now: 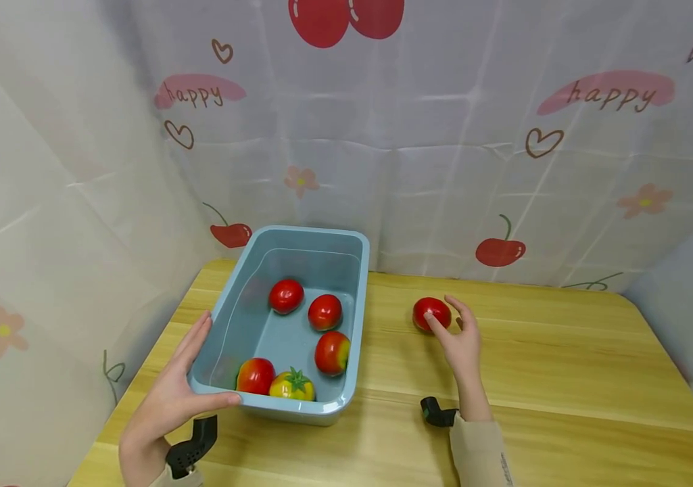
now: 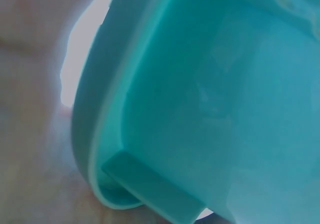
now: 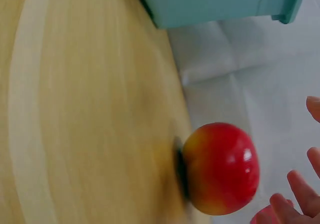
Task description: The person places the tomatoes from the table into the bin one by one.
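A glossy red tomato (image 1: 431,314) lies on the table to the right of a blue plastic bin. My right hand (image 1: 463,338) is at that tomato, thumb and fingers spread. In the right wrist view the tomato (image 3: 220,169), red with a yellowish side, shows a gap between it and the fingers (image 3: 302,194). My left hand (image 1: 176,385) rests at the near left corner of the bin (image 1: 363,297), thumb straight along the front rim, fingers straight along the left side. Inside the bin lie several red tomatoes (image 1: 324,312) and a yellow one (image 1: 293,385) with a green leafy top.
The wooden table (image 1: 565,365) extends to the right of the bin. A white printed curtain (image 1: 419,176) hangs behind the table and at both sides. Each wrist carries a black camera mount (image 1: 437,411).
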Demonstrator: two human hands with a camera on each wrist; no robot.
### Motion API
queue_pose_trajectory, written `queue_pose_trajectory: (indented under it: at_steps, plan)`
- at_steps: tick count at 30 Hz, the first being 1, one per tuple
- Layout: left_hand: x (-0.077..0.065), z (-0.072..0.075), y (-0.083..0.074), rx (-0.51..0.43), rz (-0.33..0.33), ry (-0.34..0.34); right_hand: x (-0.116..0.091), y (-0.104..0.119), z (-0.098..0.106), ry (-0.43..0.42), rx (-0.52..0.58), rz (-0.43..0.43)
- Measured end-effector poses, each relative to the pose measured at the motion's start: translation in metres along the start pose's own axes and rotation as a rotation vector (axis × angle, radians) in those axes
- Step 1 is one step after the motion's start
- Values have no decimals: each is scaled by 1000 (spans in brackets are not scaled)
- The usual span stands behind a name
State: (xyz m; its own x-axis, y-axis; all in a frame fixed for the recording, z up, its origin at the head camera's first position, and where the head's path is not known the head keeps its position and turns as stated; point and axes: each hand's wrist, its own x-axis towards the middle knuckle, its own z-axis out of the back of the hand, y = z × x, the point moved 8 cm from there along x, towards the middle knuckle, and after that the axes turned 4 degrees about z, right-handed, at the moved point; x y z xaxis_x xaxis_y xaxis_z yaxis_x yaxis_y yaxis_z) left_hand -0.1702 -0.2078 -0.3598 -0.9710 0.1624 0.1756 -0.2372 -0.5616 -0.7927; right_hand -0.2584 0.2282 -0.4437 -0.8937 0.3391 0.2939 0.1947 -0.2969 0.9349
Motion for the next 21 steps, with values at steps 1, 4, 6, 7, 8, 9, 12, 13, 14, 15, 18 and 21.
queue_pose_trajectory:
  at_steps: [1, 4, 6, 7, 8, 9, 12, 13, 14, 15, 18, 21]
  plan:
    - [0, 0, 0, 1, 0, 2, 2, -3, -1, 0, -18, -4]
    - [0, 0, 0, 5, 2, 3, 5, -12, -4, 17, -57, -35]
    - [0, 0, 0, 12, 4, -1, 6, -20, -8, 38, -82, -66]
    - [0, 0, 0, 11, 3, -2, 7, -24, -10, 51, -91, -81]
    - [-1, 0, 0, 10, 4, -3, 7, -28, -12, 64, -101, -98]
    - [-1, 0, 0, 10, 6, -5, 7, -32, -14, 76, -106, -110]
    - [-1, 0, 0, 4, 3, -8, 8, -42, -17, 99, -110, -137]
    - [-1, 0, 0, 2, 3, -9, 8, -44, -18, 104, -105, -141]
    - [-1, 0, 0, 2, 1, -9, 8, -46, -18, 108, -101, -146]
    - [-1, 0, 0, 3, 1, -10, 8, -48, -19, 110, -94, -150]
    - [-1, 0, 0, -1, 2, -7, 9, -53, -20, 114, -75, -163]
    - [0, 0, 1, -6, 6, -5, 10, -56, -21, 118, -60, -177]
